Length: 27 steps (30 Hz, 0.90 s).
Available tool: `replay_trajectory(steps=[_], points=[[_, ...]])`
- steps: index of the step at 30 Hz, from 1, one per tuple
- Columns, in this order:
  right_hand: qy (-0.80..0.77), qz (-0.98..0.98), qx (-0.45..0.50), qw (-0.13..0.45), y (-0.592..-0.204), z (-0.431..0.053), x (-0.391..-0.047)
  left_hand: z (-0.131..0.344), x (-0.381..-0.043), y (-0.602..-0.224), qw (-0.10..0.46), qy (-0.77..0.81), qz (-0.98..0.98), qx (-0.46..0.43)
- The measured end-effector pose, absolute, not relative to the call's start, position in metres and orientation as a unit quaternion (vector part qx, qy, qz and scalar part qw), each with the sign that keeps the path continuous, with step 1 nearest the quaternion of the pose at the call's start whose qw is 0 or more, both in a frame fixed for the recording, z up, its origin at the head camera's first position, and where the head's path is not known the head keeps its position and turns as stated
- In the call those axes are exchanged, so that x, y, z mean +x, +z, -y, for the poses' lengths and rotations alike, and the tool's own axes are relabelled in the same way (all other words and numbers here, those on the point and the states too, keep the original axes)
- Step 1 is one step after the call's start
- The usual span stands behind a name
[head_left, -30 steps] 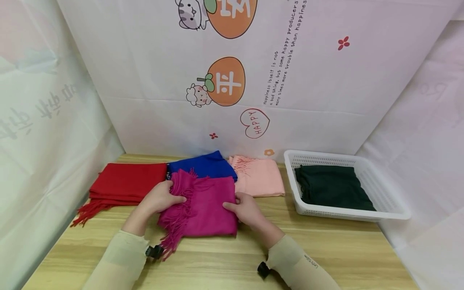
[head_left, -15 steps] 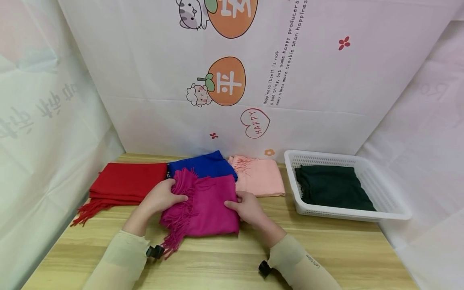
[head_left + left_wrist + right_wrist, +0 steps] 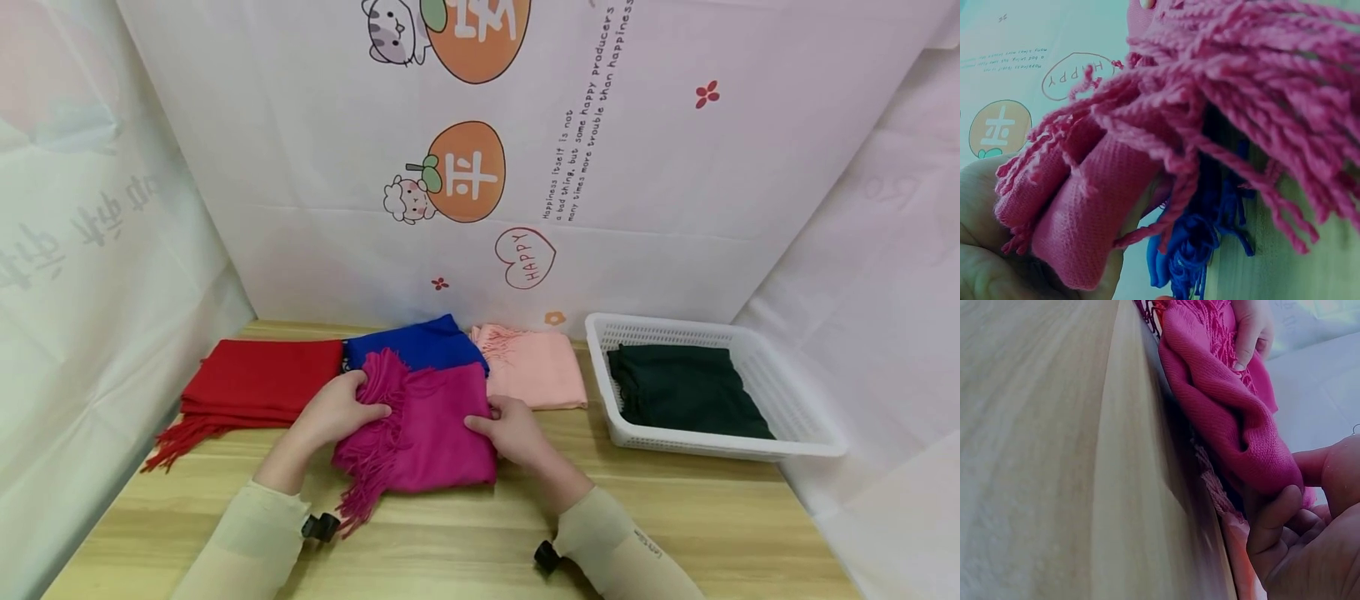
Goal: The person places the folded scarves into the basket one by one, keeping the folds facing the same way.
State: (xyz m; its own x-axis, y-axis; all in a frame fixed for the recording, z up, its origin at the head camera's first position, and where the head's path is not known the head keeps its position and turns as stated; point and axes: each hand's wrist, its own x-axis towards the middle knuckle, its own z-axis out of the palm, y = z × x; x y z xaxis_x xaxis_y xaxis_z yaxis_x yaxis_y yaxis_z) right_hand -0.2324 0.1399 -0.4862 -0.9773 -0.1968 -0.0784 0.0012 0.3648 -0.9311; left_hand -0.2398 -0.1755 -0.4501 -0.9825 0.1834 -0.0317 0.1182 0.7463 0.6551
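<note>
A folded magenta scarf (image 3: 442, 433) with long fringe is held between both hands in front of the other folded cloths. My left hand (image 3: 339, 407) grips its fringed left side, thumb on top and the other fingers behind. On the opposite side my right hand (image 3: 513, 432) pinches the folded edge, the thumb lying on the upper face. The right wrist view shows the fingers (image 3: 1275, 519) curled under the scarf's thick fold. Twisted fringe (image 3: 1260, 94) fills much of the left wrist view and covers part of the left hand.
A folded red fringed scarf (image 3: 262, 379) lies at the left. Behind the magenta one are a blue cloth (image 3: 420, 342) and a pale pink fringed scarf (image 3: 543, 371). At the right, a white basket (image 3: 810, 417) contains a dark green folded cloth (image 3: 690, 387). A printed white sheet (image 3: 637, 267) hangs behind.
The magenta scarf has shifted very slightly to the right with both hands keeping their hold. The other cloths and the basket stay where they were.
</note>
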Motion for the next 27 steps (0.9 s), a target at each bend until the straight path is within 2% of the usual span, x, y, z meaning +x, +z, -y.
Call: replay_trajectory(steps=[18,27], points=[[-0.507,-0.858,-0.073,0.042,-0.479,-0.147,-0.235,0.162,-0.239,-0.454,0.010,0.360,-0.929,0.085],[-0.491,-0.867,-0.071,0.044,-0.470,-0.155,-0.234,0.155,-0.240,-0.452,0.004,0.374,-0.923,0.090]])
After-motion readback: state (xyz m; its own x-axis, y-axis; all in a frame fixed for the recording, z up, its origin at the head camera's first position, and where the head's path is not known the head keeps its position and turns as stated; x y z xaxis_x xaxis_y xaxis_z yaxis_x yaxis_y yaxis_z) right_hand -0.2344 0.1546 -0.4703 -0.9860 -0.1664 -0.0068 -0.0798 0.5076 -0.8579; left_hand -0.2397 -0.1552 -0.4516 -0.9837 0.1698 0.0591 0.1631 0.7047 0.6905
